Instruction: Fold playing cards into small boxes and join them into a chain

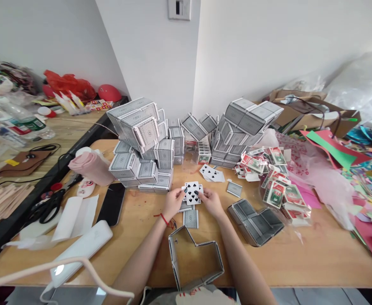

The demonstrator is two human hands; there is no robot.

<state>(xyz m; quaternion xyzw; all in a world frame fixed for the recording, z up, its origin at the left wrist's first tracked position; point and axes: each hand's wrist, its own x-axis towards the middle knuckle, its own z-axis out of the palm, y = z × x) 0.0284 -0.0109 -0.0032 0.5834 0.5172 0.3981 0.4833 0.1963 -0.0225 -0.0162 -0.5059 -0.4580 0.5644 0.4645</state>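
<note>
My left hand [173,201] pinches the left edge of a few playing cards [192,194], a black-spade face turned up to me. On their right edge my right hand [212,201] pinches the same cards. Just below them a grey-backed card [190,219] lies on the table, partly covered at the top by another face-down card. Nearer my body stands an open L-shaped frame [196,258] built of cards. To the right of my forearm sits a similar L-shaped card box [256,223]. Beyond my hands lie fanned face-up cards [211,173] and a single face-down card [234,188].
Stacked card-built boxes rise at the left [135,127] and right [251,116]. Red and green card packs [275,192] are heaped to the right. At left lie a black phone [111,204], a white power bank [82,252] with a cable, scissors [50,205] and a pink roll [89,166].
</note>
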